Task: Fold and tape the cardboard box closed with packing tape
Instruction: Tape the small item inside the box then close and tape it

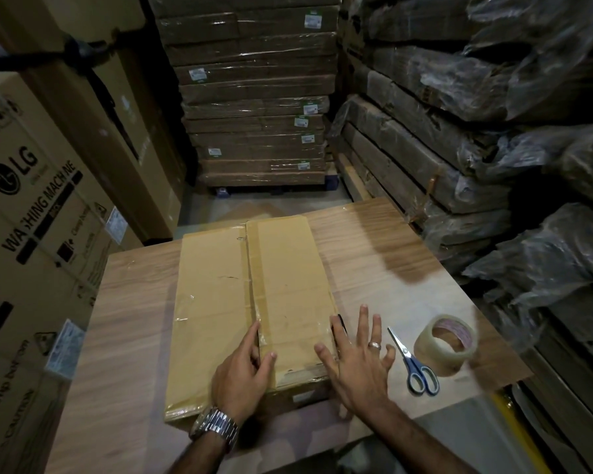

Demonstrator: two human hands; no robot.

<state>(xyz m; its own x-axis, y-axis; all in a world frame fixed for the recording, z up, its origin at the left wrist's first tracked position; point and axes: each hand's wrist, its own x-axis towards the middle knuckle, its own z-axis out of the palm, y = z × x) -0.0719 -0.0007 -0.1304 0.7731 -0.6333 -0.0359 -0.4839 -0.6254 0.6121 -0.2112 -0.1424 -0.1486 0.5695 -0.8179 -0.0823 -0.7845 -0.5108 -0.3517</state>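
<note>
Where the box sits: flat brown cardboard box, mid wood-grain worktop
Left hand: grip pinching the centre flap edge
Right hand: grip spread wide, at box's right edge

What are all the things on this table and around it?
cardboard box: one, tan, flat on the table's middle
table: one, wood-brown, under everything
scissors: one pair, blue handles, right of the box
packing tape roll: one, clear, right of the scissors
pen-like thing: one, black, at the box's right edge, mostly hidden
LG washing machine box: one, tan, far left
flat cardboard bundles: many, brown, stacked behind
plastic-wrapped bundles: many, dark, right
wristwatch: one, silver, left wrist
ring: one, silver, right finger
left grip: holds the box's flap edge
right grip: fingers spread, at the box's right edge
</note>
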